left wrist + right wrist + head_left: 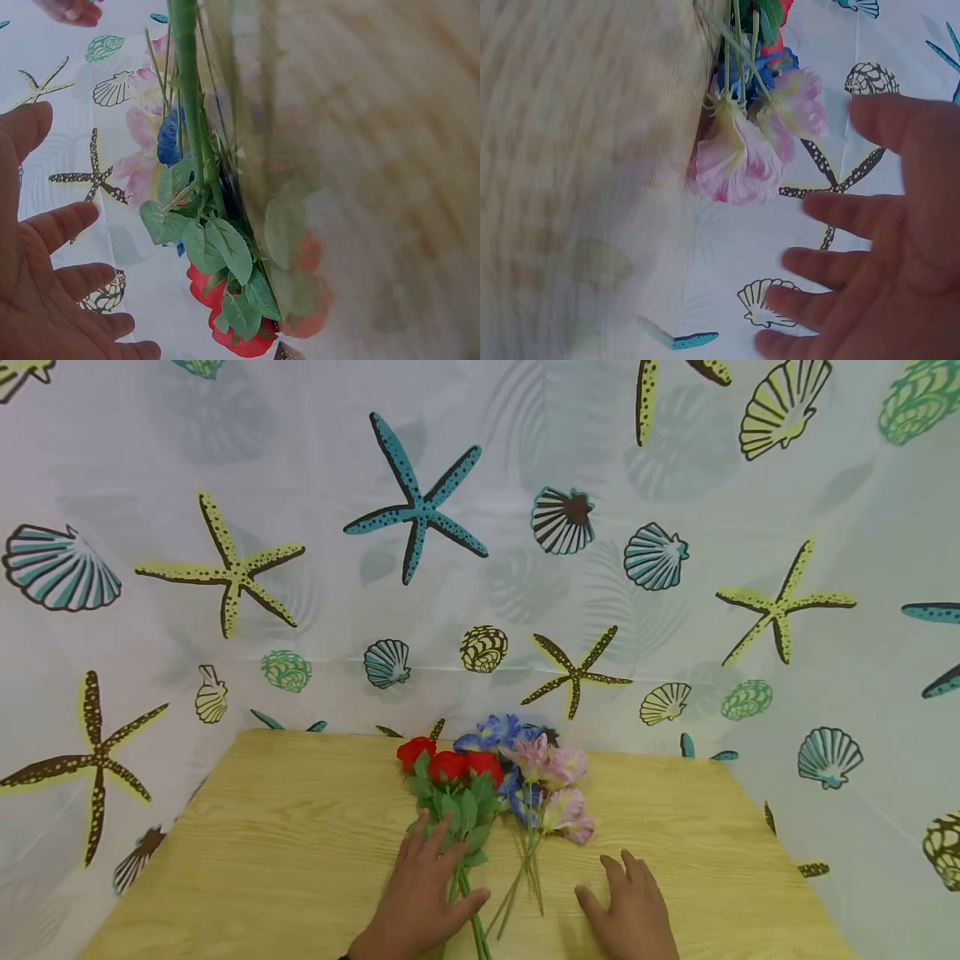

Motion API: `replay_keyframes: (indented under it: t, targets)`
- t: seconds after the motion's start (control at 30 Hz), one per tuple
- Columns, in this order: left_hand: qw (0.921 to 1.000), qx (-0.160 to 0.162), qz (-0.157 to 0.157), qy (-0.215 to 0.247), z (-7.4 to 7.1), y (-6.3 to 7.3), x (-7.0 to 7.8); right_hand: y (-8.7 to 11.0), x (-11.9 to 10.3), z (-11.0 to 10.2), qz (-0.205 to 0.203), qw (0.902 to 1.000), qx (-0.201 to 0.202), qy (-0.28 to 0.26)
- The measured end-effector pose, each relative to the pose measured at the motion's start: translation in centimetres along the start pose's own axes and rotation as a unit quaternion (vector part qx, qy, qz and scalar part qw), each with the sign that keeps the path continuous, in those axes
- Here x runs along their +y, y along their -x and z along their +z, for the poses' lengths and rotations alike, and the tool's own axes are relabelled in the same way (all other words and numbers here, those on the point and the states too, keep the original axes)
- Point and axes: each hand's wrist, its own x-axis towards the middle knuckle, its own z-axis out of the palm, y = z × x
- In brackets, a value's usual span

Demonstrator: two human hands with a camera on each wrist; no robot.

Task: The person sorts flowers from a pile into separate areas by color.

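Nothing Is Held; Go Gently

Nearest to me are the two hands. The left hand [422, 893] has its fingers well spread and holds nothing. In the head view it covers part of the green rose stems [189, 75], but its wrist camera shows me a gap between them. The right hand [628, 906] also has its fingers apart and holds nothing; it is over the tabletop [285, 843], to the right of the thin stems [532, 847].

These thin stems cross one another, so for a good grip I would pinch only one, low and away from the crossing, and I would lift slowly. The rose stems look thicker; I judge that they accept a firmer hold, below the leaves [468, 810].

Farther on lie the flower heads: three red roses [448, 767] on the left, pink flowers [567, 814] on the right, and blue flowers [487, 735] between and behind them. I would not press the petals, which look soft. Behind everything hangs a cloth [315, 485] with starfish and shells.
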Motion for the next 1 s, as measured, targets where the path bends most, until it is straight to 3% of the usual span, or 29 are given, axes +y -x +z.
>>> replay_keyframes:
  t: [0.1, 0.23, 0.37, 0.47, 0.67, 0.9, 1.0]
  targets:
    - [0.9993, -0.007, 0.036, -0.002, 0.6, -0.5, 0.4, -0.4, 1.1, 0.4, 0.017, 0.9979, -0.061, 0.009]
    - [0.9941, -0.037, 0.093, -0.040, 1.5, -1.2, 1.2, -0.4, 2.1, 1.4, 0.033, 0.9916, -0.123, -0.019]
    - [0.9805, -0.074, 0.145, -0.110, 2.4, -2.8, 2.7, 0.1, 2.5, 2.2, 0.043, 0.9855, -0.156, -0.052]
    - [0.9672, -0.114, 0.166, -0.155, 3.4, -4.4, 3.9, 0.5, 2.4, 2.5, 0.040, 0.9865, -0.151, -0.048]
    - [0.9489, -0.178, 0.159, -0.206, 5.2, -6.6, 5.0, 0.5, 1.8, 2.7, 0.049, 0.9876, -0.147, -0.021]
    - [0.9248, -0.243, 0.109, -0.271, 5.9, -6.6, 4.8, 0.4, 1.3, 2.6, 0.053, 0.9866, -0.153, -0.024]
    - [0.9243, -0.250, 0.097, -0.272, 5.9, -6.6, 4.7, 0.3, 1.3, 2.5, 0.052, 0.9865, -0.154, -0.023]
